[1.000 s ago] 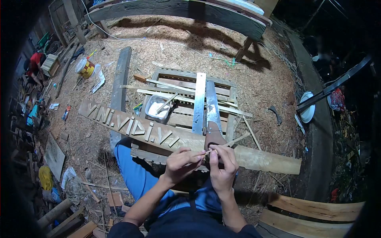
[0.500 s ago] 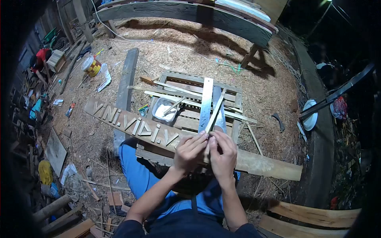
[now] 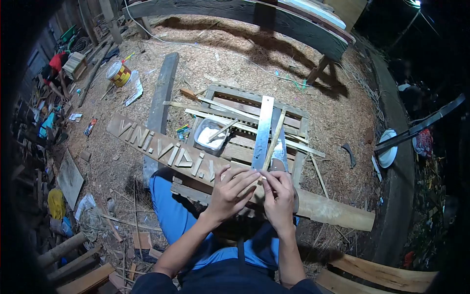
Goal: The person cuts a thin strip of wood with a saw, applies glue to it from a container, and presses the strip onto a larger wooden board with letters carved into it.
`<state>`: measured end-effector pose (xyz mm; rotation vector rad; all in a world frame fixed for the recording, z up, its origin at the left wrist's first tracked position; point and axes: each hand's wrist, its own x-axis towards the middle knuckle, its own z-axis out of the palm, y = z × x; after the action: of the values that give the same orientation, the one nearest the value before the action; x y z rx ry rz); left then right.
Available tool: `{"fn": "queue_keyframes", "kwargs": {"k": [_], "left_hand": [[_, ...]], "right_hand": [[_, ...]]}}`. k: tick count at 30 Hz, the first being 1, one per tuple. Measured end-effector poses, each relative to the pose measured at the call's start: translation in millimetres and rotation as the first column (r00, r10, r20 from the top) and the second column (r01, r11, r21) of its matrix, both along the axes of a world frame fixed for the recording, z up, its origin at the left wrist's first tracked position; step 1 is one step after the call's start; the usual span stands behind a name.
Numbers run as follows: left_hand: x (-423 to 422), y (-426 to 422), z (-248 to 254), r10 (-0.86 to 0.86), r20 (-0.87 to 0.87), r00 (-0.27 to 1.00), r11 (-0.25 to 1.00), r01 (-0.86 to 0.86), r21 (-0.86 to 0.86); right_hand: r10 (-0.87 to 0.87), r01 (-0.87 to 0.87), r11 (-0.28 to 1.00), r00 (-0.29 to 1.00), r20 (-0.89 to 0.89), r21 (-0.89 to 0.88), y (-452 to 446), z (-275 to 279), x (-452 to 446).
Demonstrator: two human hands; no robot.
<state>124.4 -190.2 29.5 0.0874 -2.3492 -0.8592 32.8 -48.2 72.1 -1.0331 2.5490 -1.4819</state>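
Observation:
A thin wooden strip (image 3: 275,138) slants down to my hands, its lower end hidden by fingers. My left hand (image 3: 231,191) is closed with its fingertips at the strip's near end. Against them, the fingertips of my right hand (image 3: 280,197) pinch the same end. Beneath both hands lies a long wooden board (image 3: 335,210) across my lap, with raised wooden letters (image 3: 183,159) on its left part. Beside the strip are a flat metal ruler (image 3: 263,132) and a darker metal blade (image 3: 279,149). A plastic tub (image 3: 197,137) of white paste holds a small stick.
Under these things stands a slatted wooden frame (image 3: 303,122), with loose strips across it. A dark plank (image 3: 164,88) lies left, near a yellow-and-red bucket (image 3: 119,74). A bench (image 3: 220,14) stands at the back. A person in red (image 3: 58,63) bends at far left.
The view has shifted slightly, moving the scene rightward. My hands have drawn their fingertips closer together, and the strip's near end is more covered by my fingers.

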Motion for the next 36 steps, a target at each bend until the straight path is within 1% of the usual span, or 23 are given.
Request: {"fn": "queue_keyframes", "kwargs": {"k": [2, 4, 6, 8, 10, 12, 13, 14, 16, 17, 18, 20, 21, 22, 24, 26, 28, 30, 32, 33, 34, 35, 36], "left_hand": [[9.4, -10.3, 2.9, 0.005, -0.027, 1.0, 1.0, -0.005, 0.003], [19.8, -21.1, -0.3, 0.038, -0.009, 0.999, 0.997, -0.038, -0.072], [23.0, -32.1, -0.7, 0.104, -0.024, 0.994, 0.991, -0.106, -0.081], [26.2, -45.6, 1.5, 0.131, -0.052, 0.99, 0.99, -0.133, -0.047], [30.9, -59.7, 3.4, 0.157, -0.046, 0.987, 0.985, -0.16, -0.069], [32.9, -76.1, 3.4, 0.163, -0.032, 0.986, 0.975, -0.166, -0.15], [31.5, -81.6, 3.6, 0.219, -0.068, 0.973, 0.964, -0.227, -0.141], [31.1, -87.4, 2.7, 0.226, -0.076, 0.971, 0.961, -0.235, -0.143], [29.4, -100.2, 1.0, 0.324, -0.107, 0.94, 0.938, -0.334, -0.095], [27.9, -106.2, 1.7, 0.354, -0.118, 0.928, 0.928, -0.364, -0.082], [28.0, -111.6, 1.6, 0.357, -0.122, 0.926, 0.926, -0.369, -0.085], [29.1, -121.1, -0.1, 0.409, -0.077, 0.909, 0.906, -0.414, -0.085], [28.5, -125.0, -2.3, 0.423, -0.058, 0.904, 0.901, -0.427, -0.08], [29.2, -128.2, -2.0, 0.423, -0.059, 0.904, 0.901, -0.427, -0.083], [29.4, -134.9, 0.4, 0.422, 0.001, 0.907, 0.901, -0.419, -0.111], [26.5, -139.2, -1.6, 0.431, -0.008, 0.903, 0.898, -0.429, -0.095], [26.6, -141.1, -2.4, 0.439, 0.048, 0.897, 0.898, -0.438, -0.023], [26.7, -141.2, -3.3, 0.445, 0.075, 0.892, 0.895, -0.447, 0.006], [25.9, -139.0, -2.4, 0.445, 0.101, 0.89, 0.892, -0.45, 0.036], [25.1, -136.6, -0.5, 0.453, 0.125, 0.883, 0.882, -0.465, 0.083], [24.4, -134.5, 1.7, 0.461, 0.148, 0.875, 0.868, -0.48, 0.13], [23.6, -132.9, 3.6, 0.461, 0.15, 0.875, 0.868, -0.48, 0.129], [23.2, -131.3, 5.6, 0.449, 0.139, 0.883, 0.867, -0.468, 0.174]], "right_hand": [[0.034, -0.034, 0.999, 0.999, 0.026, -0.009, -8.5, 3.2, 1.8], [0.147, -0.148, 0.989, 0.988, 0.046, 0.023, -17.2, 3.6, -1.2], [0.168, -0.171, 0.985, 0.983, 0.073, 0.033, -27.5, 3.3, -5.9], [0.278, -0.28, 0.96, 0.941, 0.191, -0.021, -38.7, 0.2, -12.4], [0.318, -0.328, 0.944, 0.926, 0.203, 0.021, -53.2, 3.3, -15.9], [0.337, -0.367, 0.926, 0.91, 0.243, 0.088, -69.5, 8.8, -18.2], [0.374, -0.415, 0.904, 0.886, 0.272, 0.107, -77.9, 10.2, -22.3], [0.382, -0.421, 0.901, 0.885, 0.265, 0.107, -86.5, 6.3, -25.5], [0.371, -0.374, 0.912, 0.927, 0.049, 0.166, -106.6, -7.5, -34.6], [0.376, -0.368, 0.911, 0.926, -0.012, 0.185, -115.7, -11.2, -38.9], [0.381, -0.372, 0.91, 0.925, -0.016, 0.182, -124.0, -12.8, -42.5], [0.361, -0.262, 0.893, 0.903, -0.232, 0.366, -140.2, -15.4, -50.2], [0.357, -0.229, 0.87, 0.903, -0.24, 0.436, -147.4, -20.6, -55.8], [0.356, -0.229, 0.872, 0.903, -0.24, 0.432, -152.5, -24.3, -58.9], [0.348, -0.106, 0.848, 0.849, -0.396, 0.519, -163.0, -29.8, -66.2], [0.366, -0.122, 0.849, 0.837, -0.406, 0.514, -168.8, -35.6, -74.1], [0.39, -0.096, 0.832, 0.801, -0.453, 0.546, -170.6, -38.7, -78.4], [0.389, -0.107, 0.828, 0.816, -0.427, 0.55, -170.2, -39.9, -80.6], [0.417, -0.112, 0.764, 0.838, -0.353, 0.635, -169.8, -32.7, -81.6], [0.425, -0.109, 0.793, 0.803, -0.417, 0.599, -168.8, -30.8, -82.3], [0.426, -0.11, 0.792, 0.805, -0.414, 0.601, -167.7, -28.4, -81.8], [0.423, -0.1, 0.804, 0.789, -0.445, 0.587, -166.6, -25.3, -81.1], [0.419, -0.09, 0.816, 0.773, -0.476, 0.571, -165.3, -21.7, -79.9]]}}
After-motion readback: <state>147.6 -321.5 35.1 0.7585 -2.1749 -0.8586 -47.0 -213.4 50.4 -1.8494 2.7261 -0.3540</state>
